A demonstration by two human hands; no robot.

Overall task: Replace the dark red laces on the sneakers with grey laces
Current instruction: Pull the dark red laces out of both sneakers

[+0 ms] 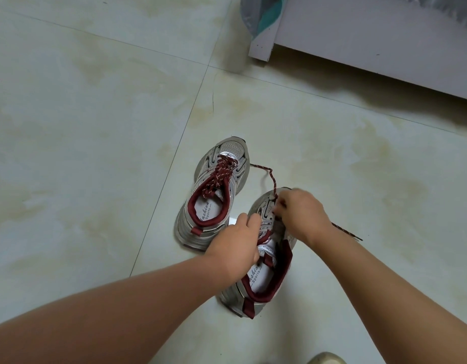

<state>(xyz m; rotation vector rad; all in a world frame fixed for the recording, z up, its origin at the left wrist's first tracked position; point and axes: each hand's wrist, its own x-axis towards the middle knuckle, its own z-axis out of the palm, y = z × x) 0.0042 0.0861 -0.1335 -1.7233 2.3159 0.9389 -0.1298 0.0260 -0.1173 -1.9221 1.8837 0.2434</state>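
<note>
Hands work on the near sneaker (269,261), pulling out its dark red lace (269,174). Right hand (302,214) pinches the lace at the toe end; left hand (240,243) holds the side. Beside it, the far sneaker (214,195) is laced. Next, I think: pull it free. No grey laces show.

Glossy, smooth floor tiles (96,106) in pale cream with mottled tan marbling carry two sneakers. The far sneaker (216,190) shows silver-grey mesh cloth and shiny synthetic overlays, a dark red cloth collar and a woven, speckled dark red lace (222,172). The near sneaker (266,271) has the same cloth lining and a printed white insole. A matt, painted white furniture panel (371,43) stands behind, beside crinkled plastic sheeting (258,14).
</note>
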